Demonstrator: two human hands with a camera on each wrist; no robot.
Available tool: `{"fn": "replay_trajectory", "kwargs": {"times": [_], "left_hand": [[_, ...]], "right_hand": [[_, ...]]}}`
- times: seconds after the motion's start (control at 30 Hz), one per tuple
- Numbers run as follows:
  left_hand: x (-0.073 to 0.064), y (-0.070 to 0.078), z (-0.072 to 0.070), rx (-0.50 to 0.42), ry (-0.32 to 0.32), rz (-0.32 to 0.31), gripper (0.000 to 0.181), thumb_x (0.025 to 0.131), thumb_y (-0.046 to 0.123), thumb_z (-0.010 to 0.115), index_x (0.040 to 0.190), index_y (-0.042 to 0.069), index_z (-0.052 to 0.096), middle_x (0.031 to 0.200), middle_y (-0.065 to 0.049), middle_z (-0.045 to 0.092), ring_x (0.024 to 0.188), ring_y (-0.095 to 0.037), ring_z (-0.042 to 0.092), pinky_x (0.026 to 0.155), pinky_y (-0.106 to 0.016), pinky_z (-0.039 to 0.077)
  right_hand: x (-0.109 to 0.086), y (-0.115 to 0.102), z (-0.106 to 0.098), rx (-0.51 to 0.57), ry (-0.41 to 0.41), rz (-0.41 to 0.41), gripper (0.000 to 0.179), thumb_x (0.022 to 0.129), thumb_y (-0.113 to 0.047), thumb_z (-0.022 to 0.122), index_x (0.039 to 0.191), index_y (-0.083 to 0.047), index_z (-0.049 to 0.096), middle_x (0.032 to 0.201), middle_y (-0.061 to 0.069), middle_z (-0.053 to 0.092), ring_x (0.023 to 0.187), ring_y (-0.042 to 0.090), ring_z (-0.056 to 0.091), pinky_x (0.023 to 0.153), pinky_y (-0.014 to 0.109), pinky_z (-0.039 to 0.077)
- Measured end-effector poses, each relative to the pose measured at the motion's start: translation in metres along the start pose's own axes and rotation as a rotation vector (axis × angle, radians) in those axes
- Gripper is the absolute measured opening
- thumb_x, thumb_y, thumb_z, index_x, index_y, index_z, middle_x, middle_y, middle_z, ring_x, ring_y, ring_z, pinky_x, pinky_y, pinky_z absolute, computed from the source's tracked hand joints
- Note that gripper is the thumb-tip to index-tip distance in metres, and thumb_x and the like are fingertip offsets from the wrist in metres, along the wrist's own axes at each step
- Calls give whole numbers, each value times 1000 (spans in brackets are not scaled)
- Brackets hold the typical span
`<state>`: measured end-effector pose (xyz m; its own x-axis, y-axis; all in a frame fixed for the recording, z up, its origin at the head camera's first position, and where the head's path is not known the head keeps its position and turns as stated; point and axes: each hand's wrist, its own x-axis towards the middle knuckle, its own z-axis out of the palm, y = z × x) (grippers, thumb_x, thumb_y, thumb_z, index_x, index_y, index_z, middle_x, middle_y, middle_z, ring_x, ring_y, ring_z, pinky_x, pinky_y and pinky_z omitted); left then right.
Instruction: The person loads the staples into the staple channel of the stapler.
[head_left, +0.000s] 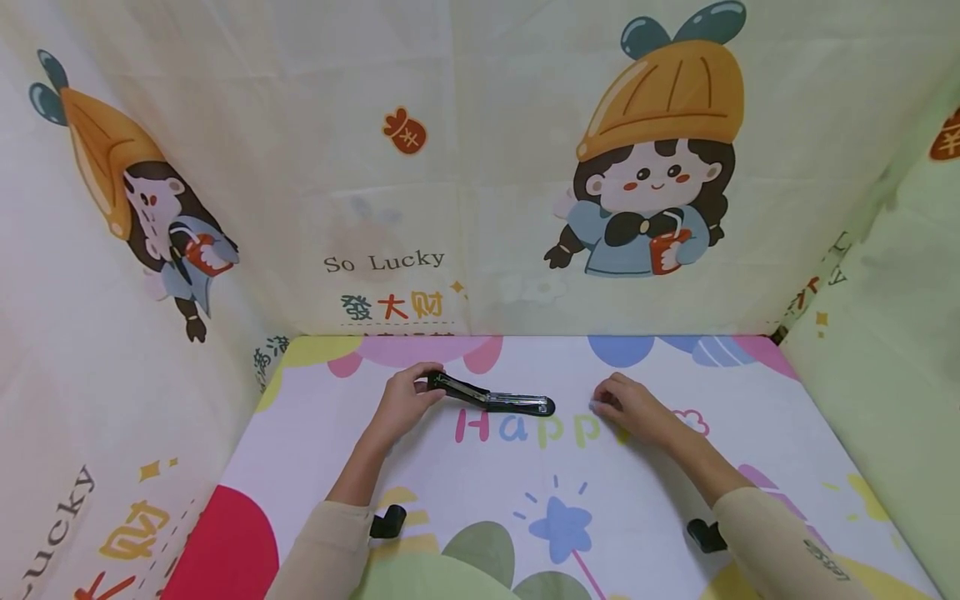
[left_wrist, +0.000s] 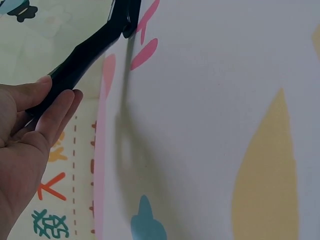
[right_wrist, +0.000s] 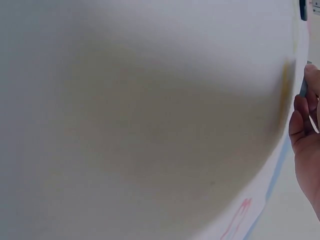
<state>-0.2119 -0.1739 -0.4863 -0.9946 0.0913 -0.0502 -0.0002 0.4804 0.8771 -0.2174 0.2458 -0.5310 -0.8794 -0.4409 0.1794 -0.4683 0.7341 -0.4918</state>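
Note:
A black stapler [head_left: 517, 403] is folded wide open over the printed tabletop, its metal staple channel facing up. My left hand [head_left: 405, 402] pinches its left end between thumb and fingers; the left wrist view shows this grip on the black arm of the stapler [left_wrist: 82, 57]. To the right of the stapler, apart from it, is my right hand [head_left: 633, 408]. Thumb and fingertips there pinch a small grey strip [right_wrist: 303, 88], mostly covered by the fingers.
A white cloth with colourful prints and the word "Happy" covers the table [head_left: 480, 492]. Cream printed curtains [head_left: 495, 208] stand behind it and at both sides. A black wrist device [head_left: 388, 522] sits by the left sleeve, another [head_left: 707, 536] by the right.

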Motion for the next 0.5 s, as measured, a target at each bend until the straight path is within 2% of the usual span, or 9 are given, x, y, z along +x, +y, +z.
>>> {"fn": "replay_trajectory", "kwargs": {"times": [0.17, 0.5], "left_hand": [[2, 0, 0, 12, 9, 16, 45, 91, 3, 77, 135, 5, 66, 137, -15, 64, 113, -32, 69, 94, -42, 61], [1, -1, 0, 8, 8, 24, 46, 90, 1, 77, 134, 5, 66, 136, -16, 65, 115, -35, 69, 94, -42, 61]], "right_hand": [[8, -6, -4, 7, 27, -11, 11, 92, -6, 76, 99, -8, 69, 95, 1, 64, 85, 14, 61, 76, 31, 56], [22, -22, -3, 55, 3, -3, 8, 94, -7, 73, 101, -8, 69, 97, 3, 69, 90, 19, 66, 78, 33, 57]]}}
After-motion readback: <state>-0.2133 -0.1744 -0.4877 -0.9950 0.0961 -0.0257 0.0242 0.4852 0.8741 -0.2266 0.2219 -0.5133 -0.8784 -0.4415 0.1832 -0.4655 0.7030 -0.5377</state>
